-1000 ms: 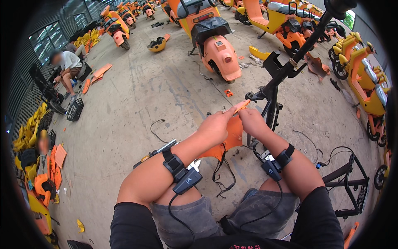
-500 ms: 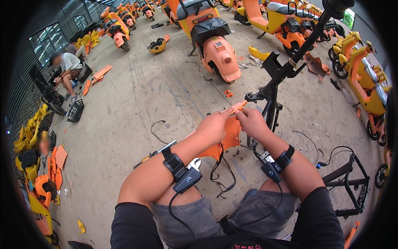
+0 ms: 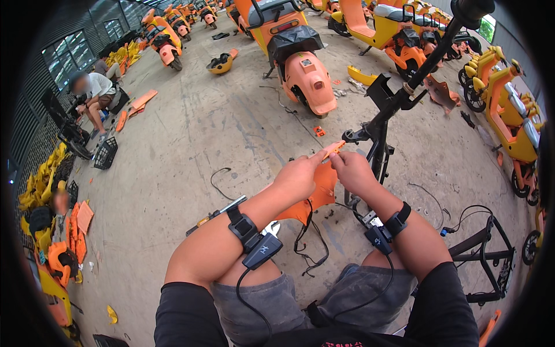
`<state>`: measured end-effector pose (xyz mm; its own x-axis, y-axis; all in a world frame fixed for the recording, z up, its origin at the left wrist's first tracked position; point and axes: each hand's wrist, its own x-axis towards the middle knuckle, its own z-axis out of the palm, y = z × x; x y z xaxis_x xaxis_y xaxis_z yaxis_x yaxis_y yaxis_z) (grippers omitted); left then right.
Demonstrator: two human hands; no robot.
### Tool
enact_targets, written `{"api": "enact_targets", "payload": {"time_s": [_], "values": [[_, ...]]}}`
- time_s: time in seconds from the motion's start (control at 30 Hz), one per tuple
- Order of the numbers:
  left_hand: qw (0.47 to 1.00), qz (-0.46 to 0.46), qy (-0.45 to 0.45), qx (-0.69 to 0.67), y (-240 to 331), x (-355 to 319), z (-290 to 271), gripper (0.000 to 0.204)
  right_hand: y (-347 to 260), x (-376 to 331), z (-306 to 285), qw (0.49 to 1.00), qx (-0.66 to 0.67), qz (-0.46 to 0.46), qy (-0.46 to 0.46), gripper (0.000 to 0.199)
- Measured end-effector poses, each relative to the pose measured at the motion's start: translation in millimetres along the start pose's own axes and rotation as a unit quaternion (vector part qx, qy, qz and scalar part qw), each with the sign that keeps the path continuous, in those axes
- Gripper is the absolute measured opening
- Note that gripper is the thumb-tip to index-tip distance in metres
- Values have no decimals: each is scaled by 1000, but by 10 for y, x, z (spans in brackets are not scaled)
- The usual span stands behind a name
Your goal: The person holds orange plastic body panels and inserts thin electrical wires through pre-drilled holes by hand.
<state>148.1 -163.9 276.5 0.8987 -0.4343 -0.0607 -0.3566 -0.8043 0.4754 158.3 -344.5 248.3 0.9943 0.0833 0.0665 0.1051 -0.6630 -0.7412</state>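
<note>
Both of my hands meet on an orange plastic scooter panel (image 3: 317, 194) held above my knees. My left hand (image 3: 299, 176) pinches its upper tip from the left. My right hand (image 3: 351, 171) grips the same tip from the right. The panel hangs down between my forearms, with black cables (image 3: 310, 247) dangling below it. Just beyond my hands stands a stripped black scooter frame (image 3: 386, 115) with its steering column rising to the upper right. Each wrist carries a black strap with a small device.
An orange scooter (image 3: 299, 55) stands ahead on the concrete floor, with more orange and yellow scooters (image 3: 509, 98) at the right and back. A seated person (image 3: 95, 92) works at the far left by a black crate (image 3: 106, 153). Orange panels (image 3: 63, 243) pile up at the left. A black rack (image 3: 485, 254) lies at the right.
Both hands stay on the panel's tip, with only slight finger shifts. The view has barely moved.
</note>
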Motion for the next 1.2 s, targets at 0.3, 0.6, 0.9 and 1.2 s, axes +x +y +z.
{"api": "enact_targets", "payload": {"time_s": [0.3,0.6,0.9,1.2], "values": [[1000,-9,22,18,79,-48,26,78,-126,-14,44,997,-30,-15,64,46],[996,-58,53,41,196,-45,118,75,-130,118,183,936,317,145,51,41],[994,-25,95,55,95,-23,200,78,-268,36,180,852,481,203,36,31],[999,19,50,12,45,-107,-127,85,-305,-25,49,821,540,185,22,30]]}}
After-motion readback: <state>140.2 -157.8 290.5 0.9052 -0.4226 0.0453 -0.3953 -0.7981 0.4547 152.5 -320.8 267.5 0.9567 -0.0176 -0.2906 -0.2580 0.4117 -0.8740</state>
